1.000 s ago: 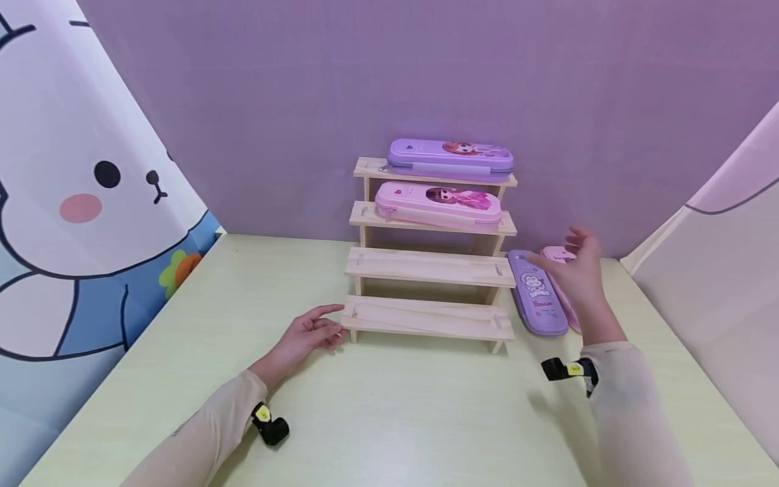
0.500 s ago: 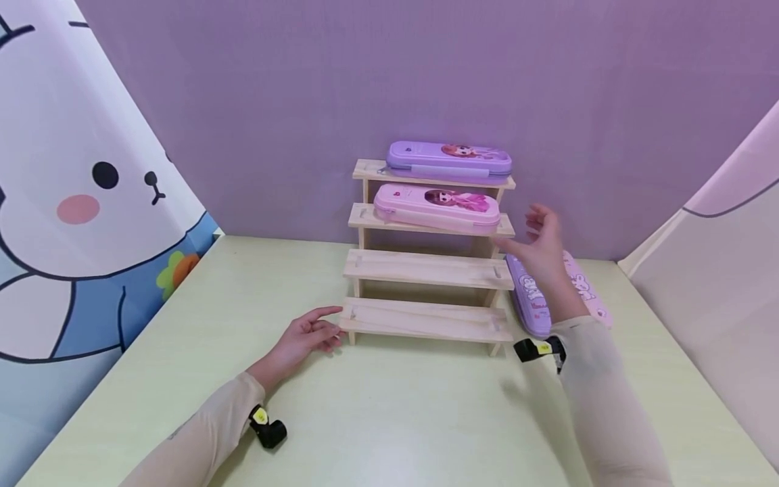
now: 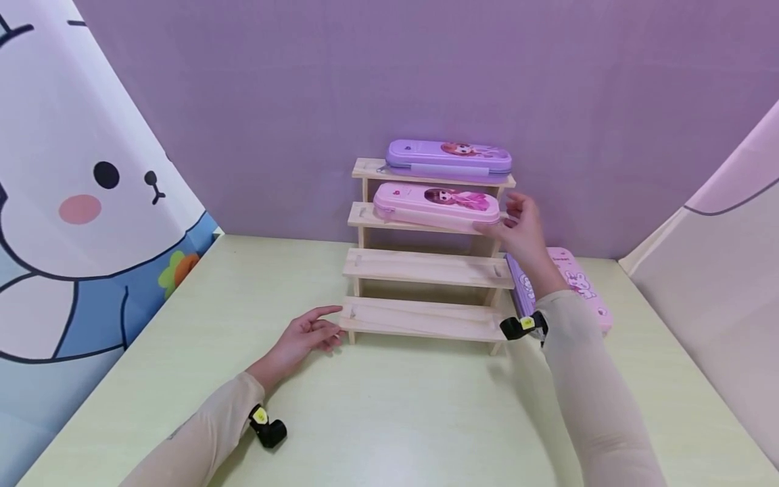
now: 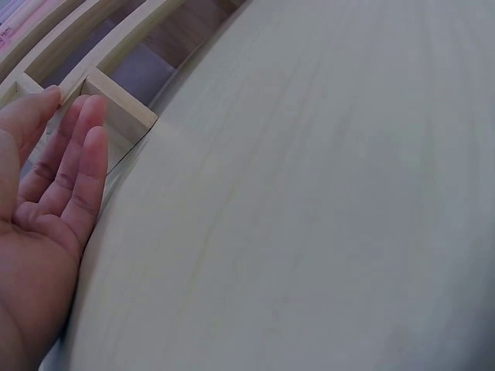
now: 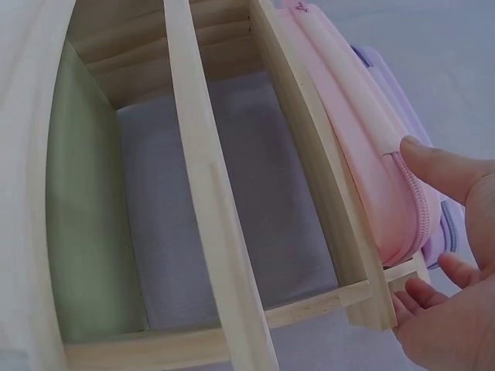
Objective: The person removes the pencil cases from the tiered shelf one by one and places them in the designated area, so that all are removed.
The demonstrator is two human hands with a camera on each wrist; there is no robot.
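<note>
A stepped wooden rack [image 3: 429,267] stands on the table. On its top step lies a purple pencil case [image 3: 450,159]. A pink pencil case [image 3: 437,205] with a doll picture sits one step below. At the pink case's right end is my right hand [image 3: 521,233], the thumb at the zipped front edge and the fingers spread round the end. In the right wrist view the thumb [image 5: 421,158] is at the zipper; firm contact cannot be judged. My left hand [image 3: 307,335] rests its fingertips against the left end of the lowest step, fingers loosely extended.
Right of the rack another pink pencil case [image 3: 575,281] lies on the table beside a second purple pencil case [image 3: 522,287], partly hidden by my right forearm. A purple backdrop [image 3: 292,122] rises behind, with a cartoon-printed cloth [image 3: 91,284] at left.
My right hand has moved left and up, from above the cases lying on the table to the right end of the pink case on the rack. The left hand stays put.
</note>
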